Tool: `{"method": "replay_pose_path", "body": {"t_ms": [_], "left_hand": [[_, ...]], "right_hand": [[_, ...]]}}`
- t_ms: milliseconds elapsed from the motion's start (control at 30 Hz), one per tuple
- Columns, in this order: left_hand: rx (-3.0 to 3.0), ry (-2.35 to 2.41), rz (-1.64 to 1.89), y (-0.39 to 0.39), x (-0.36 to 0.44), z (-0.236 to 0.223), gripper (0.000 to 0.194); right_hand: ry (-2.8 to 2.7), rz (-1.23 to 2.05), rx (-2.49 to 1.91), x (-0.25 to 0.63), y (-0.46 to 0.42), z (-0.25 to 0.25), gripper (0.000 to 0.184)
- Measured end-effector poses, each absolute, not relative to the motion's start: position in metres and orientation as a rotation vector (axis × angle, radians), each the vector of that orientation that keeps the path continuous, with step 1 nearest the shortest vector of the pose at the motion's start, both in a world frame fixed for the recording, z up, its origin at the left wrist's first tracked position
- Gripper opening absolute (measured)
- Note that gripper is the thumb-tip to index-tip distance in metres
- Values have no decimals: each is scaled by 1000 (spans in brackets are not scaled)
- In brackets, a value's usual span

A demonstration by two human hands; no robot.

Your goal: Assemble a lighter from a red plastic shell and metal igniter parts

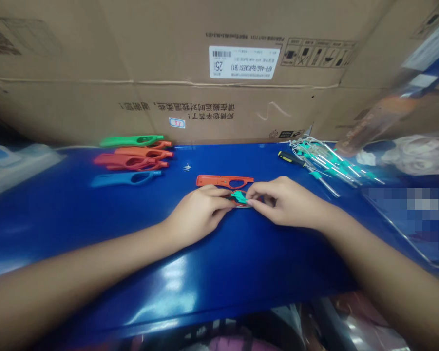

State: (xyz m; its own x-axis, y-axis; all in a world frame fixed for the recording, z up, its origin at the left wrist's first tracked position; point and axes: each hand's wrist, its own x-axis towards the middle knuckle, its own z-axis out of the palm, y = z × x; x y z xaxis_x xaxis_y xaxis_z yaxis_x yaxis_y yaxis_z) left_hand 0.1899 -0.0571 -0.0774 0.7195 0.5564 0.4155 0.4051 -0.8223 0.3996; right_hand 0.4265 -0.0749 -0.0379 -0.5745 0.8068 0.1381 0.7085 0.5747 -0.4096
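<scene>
A small teal plastic piece (239, 196), shaped like a trigger, lies between my two hands. My left hand (200, 209) is closed, with thumb and fingertips pinched at the piece's left end. From the other side, my right hand (283, 202) pinches its right end between thumb and forefinger. Under the fingers shows part of a red-orange shell, mostly hidden by the hands. Just beyond them an orange half shell (219, 181), like the handle of a long-neck lighter, lies flat with its oval opening to the right.
Green (131, 141), red (122, 161) and blue (131, 178) handle shells lie at the back left. At the back right are a black-yellow screwdriver (291, 158) and a pile of metal rods with teal parts (325, 158). A cardboard box (149, 58) walls off the blue table's (95, 219) back.
</scene>
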Motion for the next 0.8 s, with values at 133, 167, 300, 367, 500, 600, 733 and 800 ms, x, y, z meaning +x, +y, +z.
{"method": "replay_pose_path", "body": {"t_ms": [133,167,300,367,500,600,733,800], "left_hand": [[2657,750,804,-57,190,-78,22],[2664,751,806,-57,190,-79,22],[2671,742,812,-56,189,-79,23],[2667,746,809,-56,189,-80,22],[2658,767,777,-56,189,-79,21],[2658,767,764,-57,190,-78,19],[2653,792,731,-57,189,-77,17],[2659,806,721,-57,189,-77,16]], "right_hand": [[-2495,333,-1260,429,-75,-37,13],[-2510,290,-1266,429,-75,-37,14],[-2603,152,-1272,430,-77,-38,15],[-2616,129,-1270,429,-78,-38,15],[-2583,247,-1256,428,-77,-38,13],[-2558,333,-1261,429,-75,-37,13],[-2605,194,-1230,432,-73,-37,13],[-2681,93,-1207,433,-73,-37,14]]}}
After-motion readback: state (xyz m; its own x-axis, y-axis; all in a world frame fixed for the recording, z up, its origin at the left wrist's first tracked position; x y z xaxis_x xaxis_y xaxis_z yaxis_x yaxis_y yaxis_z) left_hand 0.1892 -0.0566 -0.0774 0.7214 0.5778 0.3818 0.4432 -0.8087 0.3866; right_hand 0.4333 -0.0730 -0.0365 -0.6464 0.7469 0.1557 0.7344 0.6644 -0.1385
